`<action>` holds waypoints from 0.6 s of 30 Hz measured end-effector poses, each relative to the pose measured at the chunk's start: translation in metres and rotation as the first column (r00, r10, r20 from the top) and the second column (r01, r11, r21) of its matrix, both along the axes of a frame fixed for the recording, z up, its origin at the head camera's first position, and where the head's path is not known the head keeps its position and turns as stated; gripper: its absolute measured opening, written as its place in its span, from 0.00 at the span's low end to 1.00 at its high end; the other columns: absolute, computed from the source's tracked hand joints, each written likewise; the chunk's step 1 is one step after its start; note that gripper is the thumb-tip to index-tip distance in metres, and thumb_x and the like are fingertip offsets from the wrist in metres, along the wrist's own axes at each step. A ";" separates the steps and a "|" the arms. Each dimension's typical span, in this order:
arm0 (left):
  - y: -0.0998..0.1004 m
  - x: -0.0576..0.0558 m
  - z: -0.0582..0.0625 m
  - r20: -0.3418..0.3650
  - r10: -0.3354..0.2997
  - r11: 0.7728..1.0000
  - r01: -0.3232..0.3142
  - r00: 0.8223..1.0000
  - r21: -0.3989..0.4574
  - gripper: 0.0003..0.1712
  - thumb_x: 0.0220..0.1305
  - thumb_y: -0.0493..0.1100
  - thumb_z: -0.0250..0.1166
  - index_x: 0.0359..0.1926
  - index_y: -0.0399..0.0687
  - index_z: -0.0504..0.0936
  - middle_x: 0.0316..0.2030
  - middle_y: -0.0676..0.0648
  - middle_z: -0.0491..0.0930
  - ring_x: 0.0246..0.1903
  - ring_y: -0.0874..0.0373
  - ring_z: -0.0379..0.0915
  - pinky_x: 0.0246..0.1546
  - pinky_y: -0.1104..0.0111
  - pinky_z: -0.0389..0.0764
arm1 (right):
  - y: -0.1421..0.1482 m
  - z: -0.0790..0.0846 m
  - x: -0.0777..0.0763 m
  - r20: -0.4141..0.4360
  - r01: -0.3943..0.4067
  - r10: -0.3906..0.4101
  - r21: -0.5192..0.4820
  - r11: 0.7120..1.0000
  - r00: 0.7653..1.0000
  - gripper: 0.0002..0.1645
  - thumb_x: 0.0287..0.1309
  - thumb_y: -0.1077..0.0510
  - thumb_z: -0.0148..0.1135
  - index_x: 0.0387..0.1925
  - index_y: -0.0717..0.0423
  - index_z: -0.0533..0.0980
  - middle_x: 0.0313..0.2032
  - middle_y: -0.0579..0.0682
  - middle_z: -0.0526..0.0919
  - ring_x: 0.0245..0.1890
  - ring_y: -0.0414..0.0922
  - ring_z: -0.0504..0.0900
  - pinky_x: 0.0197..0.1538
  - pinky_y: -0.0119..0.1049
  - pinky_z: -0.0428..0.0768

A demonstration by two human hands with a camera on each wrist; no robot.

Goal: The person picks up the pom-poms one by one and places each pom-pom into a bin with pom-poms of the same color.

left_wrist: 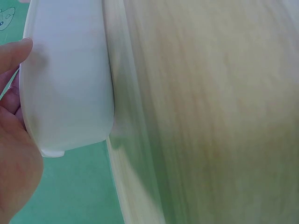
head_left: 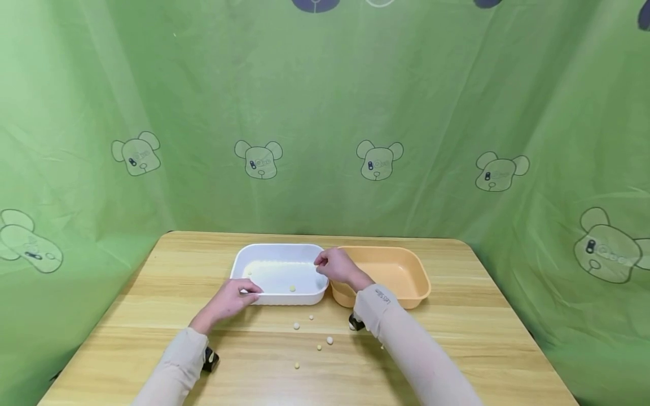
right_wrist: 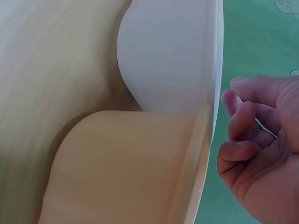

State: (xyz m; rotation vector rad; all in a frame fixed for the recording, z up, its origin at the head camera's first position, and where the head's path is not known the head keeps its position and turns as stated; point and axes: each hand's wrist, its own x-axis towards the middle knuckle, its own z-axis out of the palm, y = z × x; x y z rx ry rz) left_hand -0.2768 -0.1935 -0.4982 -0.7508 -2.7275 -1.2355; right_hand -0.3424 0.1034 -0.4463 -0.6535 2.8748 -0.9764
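Note:
A white plastic basin (head_left: pixel 289 299) stands at the back of the table, with a small yellow ball (head_left: pixel 292 288) and a tinier pale one (head_left: pixel 249 273) inside. My left hand (head_left: pixel 229 299) grips its front rim near the left corner; in the left wrist view the thumb (left_wrist: pixel 21 51) lies outside the wall. Over the basin's right end hovers my right hand (head_left: pixel 337 266), fingers curled and the thumb and fingertip close together. Nothing shows between them in the right wrist view. An orange basin (head_left: pixel 393 270) touches the white one on the right, partly under my right wrist.
Several small balls lie loose on the wooden table (head_left: pixel 264 366) before the basins, among them a white ball (head_left: pixel 329 340) and a yellow ball (head_left: pixel 297 366). Part of this area is hidden by my right forearm. A green curtain (head_left: pixel 315 197) surrounds the table's back and sides.

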 end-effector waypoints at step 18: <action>0.000 -0.001 0.000 0.002 -0.011 1.000 0.011 1.000 0.005 0.06 0.58 0.37 0.66 0.37 0.49 0.86 0.35 0.55 0.82 0.38 0.58 0.77 0.44 0.63 0.77 | -0.001 -0.001 -0.001 0.031 0.007 -0.007 0.007 1.000 0.999 0.11 0.52 0.65 0.65 0.39 0.65 0.81 0.28 0.47 0.81 0.30 0.40 0.77 0.35 0.29 0.78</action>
